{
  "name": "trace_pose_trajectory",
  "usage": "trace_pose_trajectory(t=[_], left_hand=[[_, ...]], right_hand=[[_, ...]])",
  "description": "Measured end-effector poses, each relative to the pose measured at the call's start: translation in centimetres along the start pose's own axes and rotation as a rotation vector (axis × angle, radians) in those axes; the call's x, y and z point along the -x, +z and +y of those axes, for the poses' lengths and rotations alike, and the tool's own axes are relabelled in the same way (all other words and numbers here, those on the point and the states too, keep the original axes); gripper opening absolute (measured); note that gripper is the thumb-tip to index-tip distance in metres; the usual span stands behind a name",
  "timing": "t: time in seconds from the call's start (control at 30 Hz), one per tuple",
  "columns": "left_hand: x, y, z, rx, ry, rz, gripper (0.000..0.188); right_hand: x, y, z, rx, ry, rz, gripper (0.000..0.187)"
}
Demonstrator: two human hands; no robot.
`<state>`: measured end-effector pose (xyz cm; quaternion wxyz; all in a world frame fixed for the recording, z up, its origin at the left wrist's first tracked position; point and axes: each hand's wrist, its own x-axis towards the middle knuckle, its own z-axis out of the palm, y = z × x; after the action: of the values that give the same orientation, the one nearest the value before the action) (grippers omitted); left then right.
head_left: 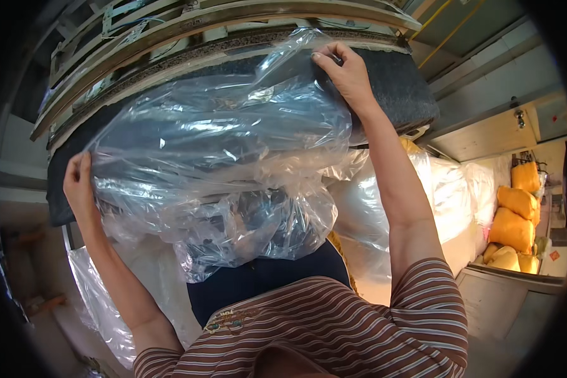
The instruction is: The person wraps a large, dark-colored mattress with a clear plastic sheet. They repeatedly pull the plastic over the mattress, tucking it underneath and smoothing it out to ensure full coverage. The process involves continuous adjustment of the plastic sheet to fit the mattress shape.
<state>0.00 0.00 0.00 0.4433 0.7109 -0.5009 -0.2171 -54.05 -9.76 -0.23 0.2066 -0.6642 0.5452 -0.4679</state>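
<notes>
A wide sheet of clear plastic film [214, 135] lies wrinkled over a dark, cloth-covered bench [394, 88] and hangs down its near side against my body. My left hand [79, 183] pinches the film's left edge near the bench's left end. Farther off and to the right, my right hand [345, 72] has thumb and forefinger closed on the film's far right corner, which sticks up in a peak beside it. Whether the film is one layer or more, I cannot tell.
Behind the bench run long wooden rails [233, 22]. More clear film [450, 189] is heaped at the right, with another piece [101, 296] hanging low at the left. Several yellow-orange bundles [513, 230] are stacked at the far right, near a pale wooden panel [485, 135].
</notes>
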Motion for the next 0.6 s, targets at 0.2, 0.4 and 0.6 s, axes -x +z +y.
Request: trace_pose_trajectory(t=[0.2,0.4,0.6], left_hand=[[9.1,4.6,10.2,-0.681,0.683,0.378,0.026],[20.8,18.4,16.6,-0.171,1.135,-0.507,0.041],[20.0,23.3,7.5,-0.487,1.014,-0.6,0.029]], right_hand=[[2.6,-1.5,-3.9,-0.488,0.128,-0.11,0.018],[4.1,-2.3,-7.1,-0.416,-0.009,-0.174,0.015],[4.9,-1.4,-9.7,-0.516,-0.102,-0.278,0.015]])
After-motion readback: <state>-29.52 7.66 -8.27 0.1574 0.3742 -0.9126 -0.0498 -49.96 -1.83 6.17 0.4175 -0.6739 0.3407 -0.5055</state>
